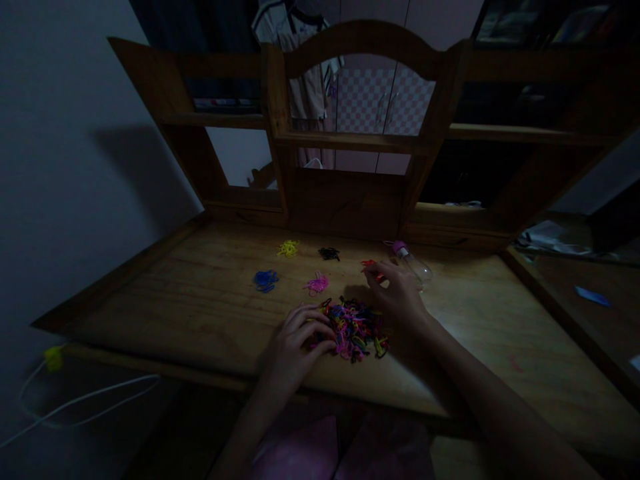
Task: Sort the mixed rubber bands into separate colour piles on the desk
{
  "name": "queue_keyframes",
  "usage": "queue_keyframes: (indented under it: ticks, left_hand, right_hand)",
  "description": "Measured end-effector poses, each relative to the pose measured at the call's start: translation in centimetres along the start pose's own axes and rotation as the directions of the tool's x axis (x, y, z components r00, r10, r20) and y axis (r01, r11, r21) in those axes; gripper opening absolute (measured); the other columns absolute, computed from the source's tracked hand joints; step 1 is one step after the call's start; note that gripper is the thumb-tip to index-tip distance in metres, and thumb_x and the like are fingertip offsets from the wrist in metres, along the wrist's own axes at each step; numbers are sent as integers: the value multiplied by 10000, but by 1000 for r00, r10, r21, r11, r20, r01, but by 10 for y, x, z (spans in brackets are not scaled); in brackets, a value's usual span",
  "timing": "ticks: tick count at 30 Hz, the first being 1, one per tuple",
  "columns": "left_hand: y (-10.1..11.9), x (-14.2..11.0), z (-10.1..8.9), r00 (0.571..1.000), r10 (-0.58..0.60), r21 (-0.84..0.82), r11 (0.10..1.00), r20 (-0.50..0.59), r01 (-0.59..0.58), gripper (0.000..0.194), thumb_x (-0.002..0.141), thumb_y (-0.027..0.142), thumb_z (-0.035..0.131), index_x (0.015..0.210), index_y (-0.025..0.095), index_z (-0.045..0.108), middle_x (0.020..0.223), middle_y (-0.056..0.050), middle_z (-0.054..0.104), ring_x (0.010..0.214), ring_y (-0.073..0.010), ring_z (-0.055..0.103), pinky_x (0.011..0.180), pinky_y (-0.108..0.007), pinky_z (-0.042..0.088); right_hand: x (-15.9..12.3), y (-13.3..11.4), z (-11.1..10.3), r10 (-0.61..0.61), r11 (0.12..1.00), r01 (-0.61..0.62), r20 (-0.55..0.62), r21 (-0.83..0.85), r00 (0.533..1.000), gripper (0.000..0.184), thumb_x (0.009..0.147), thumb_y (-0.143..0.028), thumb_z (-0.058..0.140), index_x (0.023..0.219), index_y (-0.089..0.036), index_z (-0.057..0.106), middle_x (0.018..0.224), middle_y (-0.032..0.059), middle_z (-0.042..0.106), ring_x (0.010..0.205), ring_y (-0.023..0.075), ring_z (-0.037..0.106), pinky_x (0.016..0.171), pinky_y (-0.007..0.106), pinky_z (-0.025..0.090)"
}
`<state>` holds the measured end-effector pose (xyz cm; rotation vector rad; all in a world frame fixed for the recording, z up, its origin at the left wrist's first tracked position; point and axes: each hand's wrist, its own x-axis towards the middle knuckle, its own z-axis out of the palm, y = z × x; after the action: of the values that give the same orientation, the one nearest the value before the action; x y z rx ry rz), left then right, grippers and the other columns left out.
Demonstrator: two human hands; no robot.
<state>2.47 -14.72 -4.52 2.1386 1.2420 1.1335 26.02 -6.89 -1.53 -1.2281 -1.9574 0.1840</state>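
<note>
A heap of mixed coloured rubber bands point(353, 327) lies near the desk's front edge. My left hand point(297, 340) rests at the heap's left side, its fingers curved and apart, fingertips touching the bands. Farther back, my right hand point(395, 290) is closed in a pinch beside a small pile of red rubber bands point(369, 263), which it partly hides. Whatever is between those fingertips is too small and dark to make out. Single-colour piles lie beyond the heap: pink bands point(317, 283), blue bands point(265, 280), yellow bands point(289, 249) and black bands point(329, 253).
A clear bottle with a purple cap point(400, 248) lies on its side just behind my right hand. The wooden desk point(200, 287) has a shelf unit point(345, 140) along its back. At the left front corner hangs a white cord point(100, 387).
</note>
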Motion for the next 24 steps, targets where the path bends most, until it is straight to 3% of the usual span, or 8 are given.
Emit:
queue_keyframes:
  ticks: [5,16,20,24]
  left_hand:
    - [1,1,1,1000,9,-4,1000,22,-9,56,770,226,711,794,239,662,906,-9,670,1056,-207,567,1044,-418,374]
    - [1,-2,1,998,-54,-23,998,38,55,90,793,226,686,880,248,690,918,-21,669,965,-201,583,863,-331,472]
    - [2,-5,0,986,-168,-108,980,-19,165,101,773,257,707,871,237,693,892,-13,670,880,-183,612,798,-294,494]
    - [3,-5,-2,943,-331,-278,909,-32,309,125,759,285,717,865,223,697,866,-4,691,800,-156,650,703,-232,521]
  right_hand:
    - [-1,-3,-1,-8,1000,8,5,5,1000,176,874,-149,490,921,-203,651,871,39,663,785,167,614,718,277,451]
    - [-1,-8,-3,-19,1000,19,-2,-23,1000,184,881,-150,482,921,-200,654,855,43,667,775,170,615,714,282,448]
    - [-1,-10,-3,-24,1000,24,-45,15,999,159,871,-149,505,901,-190,656,857,44,668,774,168,615,717,283,458]
    - [0,-18,-8,9,995,0,-83,98,996,118,863,-181,552,890,-182,667,883,50,675,800,167,616,747,298,468]
